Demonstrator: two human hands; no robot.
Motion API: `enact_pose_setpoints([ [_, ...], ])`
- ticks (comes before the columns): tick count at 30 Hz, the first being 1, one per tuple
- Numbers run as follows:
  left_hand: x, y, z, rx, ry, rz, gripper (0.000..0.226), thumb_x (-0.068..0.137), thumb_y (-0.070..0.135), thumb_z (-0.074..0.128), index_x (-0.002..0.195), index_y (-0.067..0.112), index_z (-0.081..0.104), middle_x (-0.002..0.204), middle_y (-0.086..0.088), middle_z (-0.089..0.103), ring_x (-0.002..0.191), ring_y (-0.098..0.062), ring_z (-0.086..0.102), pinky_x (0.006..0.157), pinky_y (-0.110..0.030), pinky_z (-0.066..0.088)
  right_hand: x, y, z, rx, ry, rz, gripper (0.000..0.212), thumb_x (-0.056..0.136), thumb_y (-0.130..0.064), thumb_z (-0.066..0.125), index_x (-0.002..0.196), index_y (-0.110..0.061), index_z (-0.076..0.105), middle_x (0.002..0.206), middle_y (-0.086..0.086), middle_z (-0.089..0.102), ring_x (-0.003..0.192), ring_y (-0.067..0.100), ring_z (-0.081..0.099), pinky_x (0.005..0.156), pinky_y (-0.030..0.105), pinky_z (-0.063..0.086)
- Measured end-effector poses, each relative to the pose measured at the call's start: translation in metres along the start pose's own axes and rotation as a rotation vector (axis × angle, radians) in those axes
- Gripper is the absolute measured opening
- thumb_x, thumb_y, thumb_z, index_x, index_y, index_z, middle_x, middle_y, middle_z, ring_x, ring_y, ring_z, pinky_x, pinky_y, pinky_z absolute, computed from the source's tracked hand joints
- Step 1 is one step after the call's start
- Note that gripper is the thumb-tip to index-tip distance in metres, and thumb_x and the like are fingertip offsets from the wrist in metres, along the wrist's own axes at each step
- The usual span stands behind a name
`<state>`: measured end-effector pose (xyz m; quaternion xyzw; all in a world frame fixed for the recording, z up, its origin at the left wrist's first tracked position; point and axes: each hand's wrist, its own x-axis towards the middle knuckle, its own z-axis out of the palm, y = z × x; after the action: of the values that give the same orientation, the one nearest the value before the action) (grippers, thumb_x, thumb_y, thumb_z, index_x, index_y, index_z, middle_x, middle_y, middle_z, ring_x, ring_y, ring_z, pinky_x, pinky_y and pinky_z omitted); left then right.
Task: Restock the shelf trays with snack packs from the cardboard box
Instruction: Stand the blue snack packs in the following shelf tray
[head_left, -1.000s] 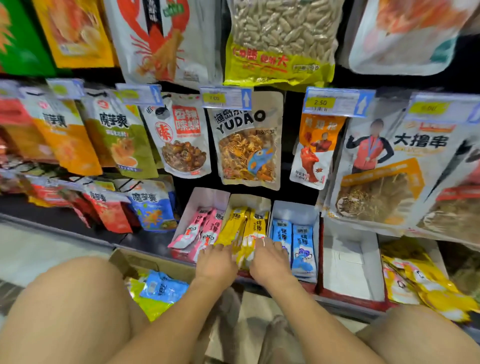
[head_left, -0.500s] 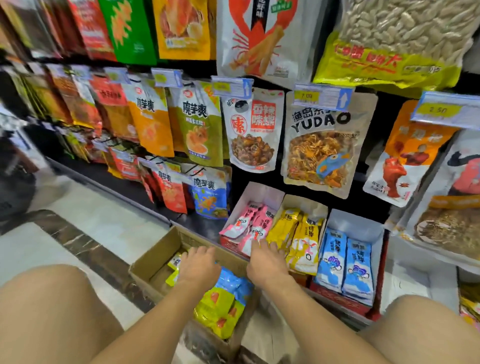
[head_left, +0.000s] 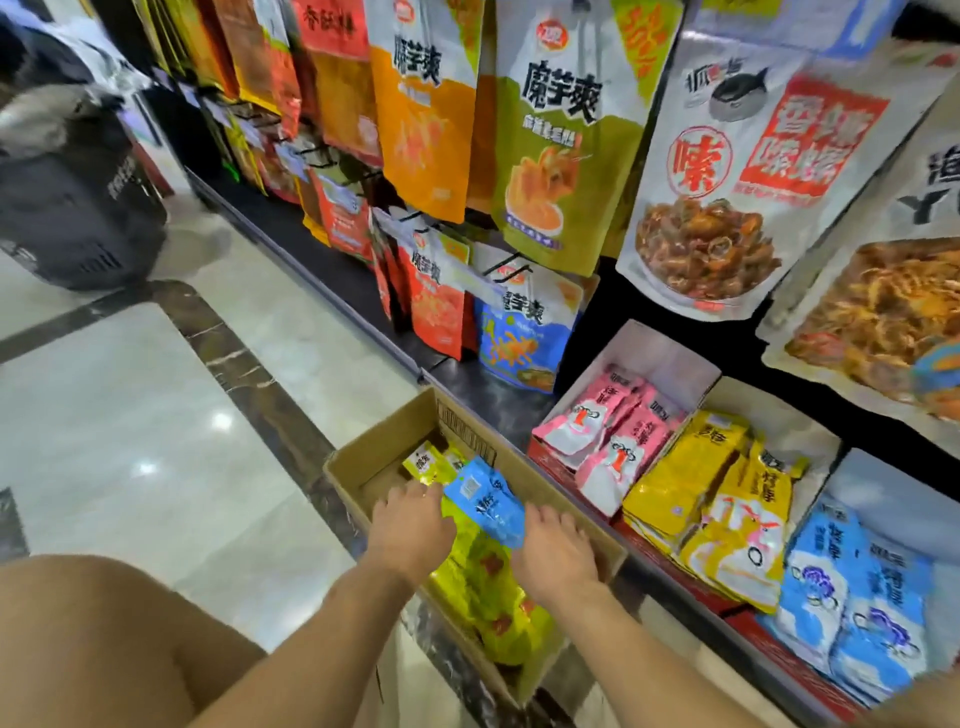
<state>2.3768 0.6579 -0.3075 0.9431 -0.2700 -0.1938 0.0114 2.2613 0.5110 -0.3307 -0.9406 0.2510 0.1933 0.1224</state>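
Brown cardboard box (head_left: 382, 441), top open, part full of snack packs. Left hand (head_left: 413, 530) is palm down over the box's middle, fingers loosely spread and not curled round anything. Its tips sit at the edge of the small yellow pack (head_left: 423, 464) near the box's far end; can't confirm contact.

Right hand (head_left: 556, 553) is palm down over the box's tray-side rim, fingers nearly straight and spread, no grip visible; underside hidden.

Blue pack (head_left: 491, 501) lies on top of the yellow packs (head_left: 488, 587) inside the box, between the two hands. Its long axis runs roughly along the box's length, slightly skewed. Which end is its top: can't tell.

Shelf trays (head_left: 670, 358) are just beyond the box's tray-side rim and hold pink packs (head_left: 613, 436), yellow tray packs (head_left: 711, 514) and blue tray packs (head_left: 857, 608), long axes pointing away from the box.

Delta: 1 s ago both hands were on the yellow tray packs. 0.5 s ago the left was over the box and the right at the tray edge. Now both are over the box.
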Motion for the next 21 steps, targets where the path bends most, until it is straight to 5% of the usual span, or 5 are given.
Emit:
enact_pose_setpoints([
  [10,0.042,-0.012,0.049,-0.094,-0.036,-0.026,0.058,0.096,0.046,0.042,0.147,0.020,0.038,0.149,0.000,0.046,0.138,-0.027,0.037,0.108,-0.040,0.039,0.068,-0.017,0.064,-0.039,-0.043,0.054,0.078,0.091,-0.042,0.058,0.154,-0.010,0.025,0.150,0.013,0.035,0.131,0.034,0.038,0.108,0.043,0.038],
  [14,0.048,-0.016,0.063,-0.124,-0.054,-0.039,0.056,0.097,0.048,0.040,0.146,0.022,0.038,0.144,0.001,0.050,0.134,-0.025,0.040,0.108,-0.038,0.038,0.088,-0.024,0.084,-0.066,0.046,0.136,0.081,0.061,-0.032,0.082,0.133,-0.004,0.059,0.116,0.018,0.055,0.097,0.036,0.048,0.075,0.045,0.052],
  [21,0.050,-0.019,0.070,-0.170,-0.123,-0.083,0.056,0.098,0.044,0.040,0.150,0.023,0.032,0.145,-0.002,0.047,0.133,-0.024,0.040,0.108,-0.036,0.036,0.103,-0.032,0.092,0.002,0.147,0.165,0.029,0.070,-0.006,0.075,0.095,-0.011,0.061,0.088,0.015,0.058,0.081,0.037,0.058,0.057,0.044,0.051],
])
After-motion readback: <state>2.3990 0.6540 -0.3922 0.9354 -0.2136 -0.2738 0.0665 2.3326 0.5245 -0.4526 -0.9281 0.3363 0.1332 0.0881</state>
